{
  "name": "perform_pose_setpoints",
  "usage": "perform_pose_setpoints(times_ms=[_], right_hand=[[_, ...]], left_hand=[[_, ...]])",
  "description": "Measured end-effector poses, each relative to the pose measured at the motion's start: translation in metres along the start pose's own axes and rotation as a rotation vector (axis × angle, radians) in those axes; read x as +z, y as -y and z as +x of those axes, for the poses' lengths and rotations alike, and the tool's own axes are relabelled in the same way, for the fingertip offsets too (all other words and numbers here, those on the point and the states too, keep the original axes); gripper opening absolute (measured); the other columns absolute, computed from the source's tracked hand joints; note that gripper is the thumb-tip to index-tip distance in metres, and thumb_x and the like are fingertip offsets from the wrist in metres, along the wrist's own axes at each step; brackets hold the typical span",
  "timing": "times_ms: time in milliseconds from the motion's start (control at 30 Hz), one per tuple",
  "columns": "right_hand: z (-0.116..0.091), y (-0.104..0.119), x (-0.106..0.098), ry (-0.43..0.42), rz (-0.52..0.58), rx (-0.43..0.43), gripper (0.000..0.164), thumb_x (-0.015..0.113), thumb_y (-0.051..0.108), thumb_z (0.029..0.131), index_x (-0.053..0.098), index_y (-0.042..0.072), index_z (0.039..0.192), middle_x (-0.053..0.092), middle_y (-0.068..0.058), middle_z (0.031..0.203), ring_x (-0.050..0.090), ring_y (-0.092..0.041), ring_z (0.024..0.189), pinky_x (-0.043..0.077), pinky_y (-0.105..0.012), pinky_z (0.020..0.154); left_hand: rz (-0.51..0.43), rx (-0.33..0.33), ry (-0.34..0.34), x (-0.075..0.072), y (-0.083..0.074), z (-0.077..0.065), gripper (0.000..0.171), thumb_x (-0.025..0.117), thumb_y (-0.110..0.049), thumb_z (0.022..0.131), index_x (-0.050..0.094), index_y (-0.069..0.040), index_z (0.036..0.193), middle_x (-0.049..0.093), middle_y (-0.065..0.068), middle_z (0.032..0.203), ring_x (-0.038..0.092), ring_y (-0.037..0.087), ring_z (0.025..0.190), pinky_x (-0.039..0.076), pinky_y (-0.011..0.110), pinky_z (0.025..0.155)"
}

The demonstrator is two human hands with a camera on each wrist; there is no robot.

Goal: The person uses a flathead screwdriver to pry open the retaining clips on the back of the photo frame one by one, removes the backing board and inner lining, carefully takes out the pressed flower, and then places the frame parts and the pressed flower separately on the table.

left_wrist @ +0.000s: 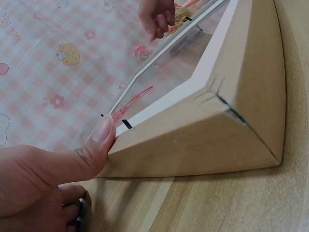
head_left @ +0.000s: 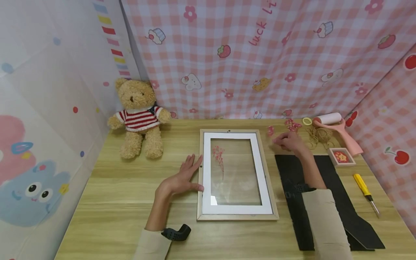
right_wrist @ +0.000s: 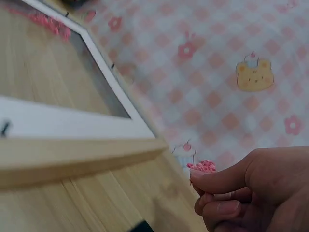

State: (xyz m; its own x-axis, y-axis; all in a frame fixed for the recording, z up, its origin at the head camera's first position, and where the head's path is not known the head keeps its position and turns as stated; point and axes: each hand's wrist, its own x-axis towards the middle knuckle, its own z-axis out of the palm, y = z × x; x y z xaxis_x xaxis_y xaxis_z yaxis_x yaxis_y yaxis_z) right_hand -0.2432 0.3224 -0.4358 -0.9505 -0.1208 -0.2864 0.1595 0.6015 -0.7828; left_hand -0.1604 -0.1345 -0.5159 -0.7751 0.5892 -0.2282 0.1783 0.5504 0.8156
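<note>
A wooden picture frame (head_left: pixel 238 217) lies flat, with a white mat (head_left: pixel 207 173) round a clear pane. One pink dried flower sprig (head_left: pixel 219 154) rests on the pane's upper left. My left hand (head_left: pixel 180 179) is spread beside the frame's left edge; its thumb (left_wrist: pixel 99 137) touches the wood. Right of the frame's top corner, my right hand (head_left: pixel 290 142) pinches another small pink sprig (right_wrist: pixel 205 166) between thumb and fingers. Its blossom (head_left: pixel 271 130) shows beyond the fingertips in the head view; the hand hides most of its stem. More pink flowers (head_left: pixel 293 125) lie behind that hand.
Black boards (head_left: pixel 292 216) lie under the right forearm. To the right are twine (head_left: pixel 320 135), a yellow tape ring (head_left: pixel 307 121), a pink-handled roller (head_left: pixel 349 139), a small framed box (head_left: pixel 342 157) and a yellow screwdriver (head_left: pixel 364 187). A teddy bear (head_left: pixel 139 119) sits at back left.
</note>
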Motion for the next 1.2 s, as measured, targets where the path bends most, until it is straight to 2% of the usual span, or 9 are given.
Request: perform_pose_setpoints(times_ms=[100, 200, 400, 633, 900, 1033, 1133, 1200], right_hand=[[0.008, -0.005, -0.010, -0.001, -0.025, 0.010, 0.026, 0.065, 0.011, 0.108, 0.067, -0.001, 0.085, 0.046, 0.008, 0.061, 0.039, -0.007, 0.055, 0.035, -0.028, 0.055], [0.017, -0.012, -0.019, 0.005, -0.053, 0.019, 0.031, 0.066, 0.011, 0.107, 0.063, 0.006, 0.076, 0.043, 0.009, 0.059, 0.038, -0.006, 0.054, 0.035, -0.026, 0.054], [0.028, -0.030, -0.040, -0.049, -0.083, 0.040, 0.043, 0.072, 0.011, 0.102, 0.053, 0.018, 0.064, 0.044, 0.014, 0.055, 0.041, -0.004, 0.051, 0.038, -0.025, 0.051], [0.034, -0.035, -0.052, -0.040, -0.131, 0.101, 0.049, 0.077, 0.015, 0.099, 0.048, 0.020, 0.059, 0.042, 0.013, 0.052, 0.038, -0.005, 0.050, 0.037, -0.025, 0.050], [0.039, -0.039, -0.052, -0.057, -0.240, 0.077, 0.050, 0.075, 0.017, 0.098, 0.046, 0.020, 0.057, 0.040, 0.010, 0.052, 0.039, -0.008, 0.050, 0.037, -0.028, 0.050], [0.039, -0.042, -0.053, -0.068, -0.247, 0.086, 0.049, 0.075, 0.018, 0.099, 0.046, 0.018, 0.059, 0.042, 0.008, 0.053, 0.040, -0.009, 0.051, 0.037, -0.030, 0.051], [0.043, -0.053, -0.056, -0.102, -0.243, 0.026, 0.046, 0.077, 0.023, 0.097, 0.049, 0.018, 0.059, 0.044, 0.007, 0.053, 0.041, -0.011, 0.050, 0.036, -0.030, 0.051], [0.045, -0.059, -0.052, -0.160, -0.259, -0.046, 0.043, 0.074, 0.024, 0.096, 0.051, 0.018, 0.059, 0.045, 0.006, 0.052, 0.040, -0.012, 0.050, 0.034, -0.030, 0.050]], left_hand=[[-0.002, 0.001, -0.001, 0.000, 0.001, 0.000, 0.120, 0.086, -0.045, 0.093, 0.003, -0.023, 0.178, -0.018, 0.016, 0.183, -0.023, 0.034, 0.169, -0.009, 0.060, 0.137], [-0.006, -0.002, -0.001, 0.000, 0.001, -0.001, 0.120, 0.085, -0.044, 0.094, 0.003, -0.023, 0.178, -0.018, 0.016, 0.183, -0.023, 0.033, 0.169, -0.009, 0.060, 0.137], [-0.010, -0.008, 0.004, -0.001, -0.003, -0.001, 0.119, 0.086, -0.041, 0.094, 0.003, -0.023, 0.178, -0.018, 0.016, 0.183, -0.023, 0.033, 0.169, -0.009, 0.060, 0.137], [-0.002, -0.001, -0.001, 0.000, -0.001, 0.000, 0.119, 0.085, -0.040, 0.094, 0.003, -0.023, 0.178, -0.018, 0.016, 0.183, -0.024, 0.034, 0.168, -0.008, 0.062, 0.136], [-0.005, -0.008, -0.001, 0.000, 0.000, -0.001, 0.120, 0.085, -0.045, 0.094, 0.003, -0.024, 0.178, -0.019, 0.014, 0.182, -0.024, 0.032, 0.168, -0.008, 0.062, 0.136], [0.004, -0.007, -0.004, -0.001, -0.001, -0.002, 0.119, 0.085, -0.045, 0.094, 0.003, -0.024, 0.178, -0.019, 0.014, 0.183, -0.024, 0.032, 0.168, -0.008, 0.061, 0.136], [0.005, -0.002, -0.003, 0.000, -0.002, -0.002, 0.119, 0.085, -0.045, 0.094, 0.004, -0.023, 0.178, -0.019, 0.015, 0.182, -0.023, 0.033, 0.168, -0.008, 0.062, 0.136], [0.006, -0.005, -0.002, 0.000, -0.002, -0.002, 0.119, 0.085, -0.044, 0.094, 0.004, -0.023, 0.178, -0.019, 0.015, 0.182, -0.023, 0.033, 0.168, -0.008, 0.061, 0.136]])
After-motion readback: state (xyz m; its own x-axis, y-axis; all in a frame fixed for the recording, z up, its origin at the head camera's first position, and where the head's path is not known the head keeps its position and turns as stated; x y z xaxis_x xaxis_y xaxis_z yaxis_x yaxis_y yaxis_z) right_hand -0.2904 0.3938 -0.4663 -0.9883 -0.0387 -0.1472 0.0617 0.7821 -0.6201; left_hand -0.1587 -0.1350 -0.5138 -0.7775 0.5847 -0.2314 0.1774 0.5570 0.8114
